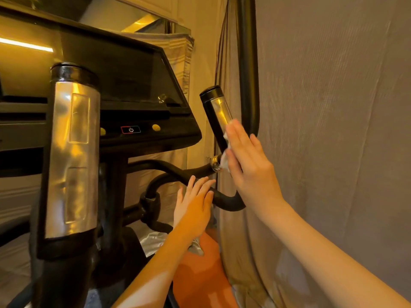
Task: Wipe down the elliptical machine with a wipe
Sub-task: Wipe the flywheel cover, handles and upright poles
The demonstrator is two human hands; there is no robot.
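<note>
The right hand, fingers straight, presses a mostly hidden crumpled white wipe against the black-and-silver cylindrical handle grip. The left hand rests straight-fingered on the curved black handlebar.

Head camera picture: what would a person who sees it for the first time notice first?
First, the big shiny handle standing close at the left, with silver plates that catch the yellow light. Next, the right hand at the centre right, its straight fingers pressing a white wipe against the smaller handle. Below it, the left hand lies open on the curved black bar.
</note>
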